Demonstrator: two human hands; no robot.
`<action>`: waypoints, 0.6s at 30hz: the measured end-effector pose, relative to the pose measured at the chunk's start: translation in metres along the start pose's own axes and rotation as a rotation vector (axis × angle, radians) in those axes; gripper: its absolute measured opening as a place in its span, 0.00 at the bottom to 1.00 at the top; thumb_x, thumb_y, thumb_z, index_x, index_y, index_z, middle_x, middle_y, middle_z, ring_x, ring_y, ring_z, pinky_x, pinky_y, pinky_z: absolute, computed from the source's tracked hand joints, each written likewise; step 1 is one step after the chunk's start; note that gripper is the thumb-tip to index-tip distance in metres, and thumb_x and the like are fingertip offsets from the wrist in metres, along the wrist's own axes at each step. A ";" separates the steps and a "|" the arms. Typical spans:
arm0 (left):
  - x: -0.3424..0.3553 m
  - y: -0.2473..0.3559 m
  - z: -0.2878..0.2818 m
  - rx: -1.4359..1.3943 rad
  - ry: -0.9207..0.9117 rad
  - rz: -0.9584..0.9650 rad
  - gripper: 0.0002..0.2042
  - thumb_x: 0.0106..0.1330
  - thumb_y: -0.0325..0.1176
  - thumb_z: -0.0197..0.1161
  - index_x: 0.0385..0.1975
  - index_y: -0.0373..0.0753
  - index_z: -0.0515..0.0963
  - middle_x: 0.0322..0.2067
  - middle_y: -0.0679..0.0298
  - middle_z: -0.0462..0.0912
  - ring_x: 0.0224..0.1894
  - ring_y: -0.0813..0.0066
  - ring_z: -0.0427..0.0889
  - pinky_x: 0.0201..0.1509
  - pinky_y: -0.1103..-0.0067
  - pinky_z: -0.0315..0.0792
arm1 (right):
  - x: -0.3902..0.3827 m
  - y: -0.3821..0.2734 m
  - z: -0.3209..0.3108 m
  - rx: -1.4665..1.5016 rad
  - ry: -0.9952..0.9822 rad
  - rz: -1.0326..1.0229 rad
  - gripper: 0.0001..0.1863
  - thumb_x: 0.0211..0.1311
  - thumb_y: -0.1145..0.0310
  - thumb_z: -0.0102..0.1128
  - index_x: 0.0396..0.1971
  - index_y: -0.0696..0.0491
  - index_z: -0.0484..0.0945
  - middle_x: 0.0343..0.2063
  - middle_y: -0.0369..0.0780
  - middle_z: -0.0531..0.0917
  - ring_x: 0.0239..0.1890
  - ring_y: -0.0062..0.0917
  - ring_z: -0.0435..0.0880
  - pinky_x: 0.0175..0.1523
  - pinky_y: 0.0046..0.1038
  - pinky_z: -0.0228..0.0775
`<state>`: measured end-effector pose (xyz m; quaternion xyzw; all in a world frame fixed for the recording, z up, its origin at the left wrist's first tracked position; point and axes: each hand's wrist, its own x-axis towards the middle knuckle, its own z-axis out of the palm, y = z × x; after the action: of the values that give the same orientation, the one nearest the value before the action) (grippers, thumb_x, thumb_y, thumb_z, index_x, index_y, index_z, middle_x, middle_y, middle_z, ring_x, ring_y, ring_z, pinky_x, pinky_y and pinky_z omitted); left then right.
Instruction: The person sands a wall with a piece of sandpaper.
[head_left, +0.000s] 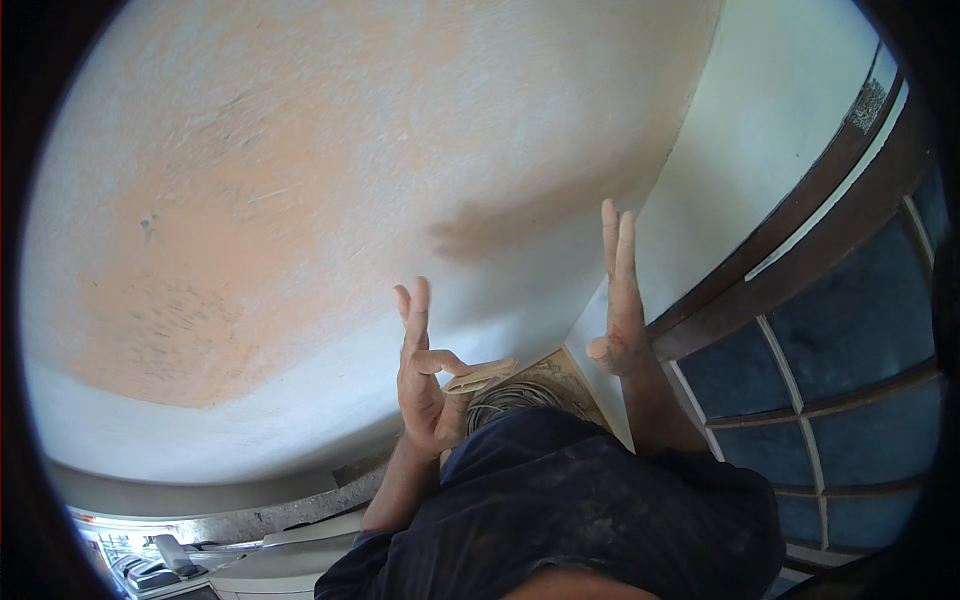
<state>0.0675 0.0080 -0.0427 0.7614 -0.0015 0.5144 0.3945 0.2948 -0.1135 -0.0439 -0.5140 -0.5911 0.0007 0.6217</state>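
My left hand [421, 385] is raised in front of me, its thumb and index finger pinched on a small tan, flat piece, which looks like folded sandpaper [485, 375]. The other fingers of that hand point upward. On the right, my right hand [625, 315] is held up with its fingers straight and the thumb apart. Nothing is in it. Both hands stand off the wall [330, 190], whose surface is patchy orange and white with scratches and rough marks. A hand's shadow falls on it between my hands.
A coil of grey cable [530, 397] lies in a tan tray-like corner [580, 385] just beyond my body. At right are a brown wooden frame [800, 235] and dark window panes [845, 330]. Grey equipment [165, 565] and a pale surface [290, 570] sit at lower left.
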 end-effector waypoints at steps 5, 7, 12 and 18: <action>0.008 -0.006 0.032 0.022 -0.019 -0.029 0.03 0.72 0.26 0.59 0.37 0.42 0.72 0.78 0.30 0.40 0.82 0.34 0.27 0.78 0.39 0.19 | 0.009 0.001 -0.029 0.067 0.050 -0.035 0.81 0.52 0.17 0.59 0.76 0.71 0.26 0.76 0.70 0.37 0.82 0.53 0.40 0.81 0.46 0.42; 0.013 -0.007 0.043 0.062 -0.058 -0.059 0.04 0.73 0.30 0.61 0.37 0.42 0.72 0.78 0.32 0.39 0.81 0.33 0.23 0.77 0.39 0.20 | 0.008 0.007 -0.039 0.094 0.034 -0.030 0.81 0.52 0.17 0.59 0.75 0.72 0.26 0.77 0.70 0.37 0.82 0.52 0.39 0.81 0.46 0.41; 0.006 -0.013 0.063 0.141 0.036 -0.120 0.07 0.72 0.33 0.63 0.36 0.41 0.72 0.79 0.34 0.36 0.81 0.34 0.23 0.78 0.40 0.21 | 0.011 0.035 -0.064 0.090 0.033 -0.067 0.83 0.49 0.17 0.62 0.76 0.71 0.25 0.77 0.68 0.36 0.82 0.50 0.37 0.81 0.45 0.39; -0.012 -0.009 0.083 0.204 0.155 -0.186 0.07 0.71 0.33 0.64 0.35 0.41 0.73 0.80 0.37 0.35 0.82 0.37 0.23 0.78 0.40 0.22 | 0.020 0.064 -0.078 0.041 0.158 -0.222 0.79 0.50 0.11 0.46 0.78 0.65 0.26 0.78 0.67 0.40 0.82 0.52 0.37 0.82 0.53 0.25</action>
<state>0.1299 -0.0407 -0.0706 0.7524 0.1518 0.5304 0.3598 0.3974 -0.1211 -0.0522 -0.4308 -0.5934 -0.0966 0.6730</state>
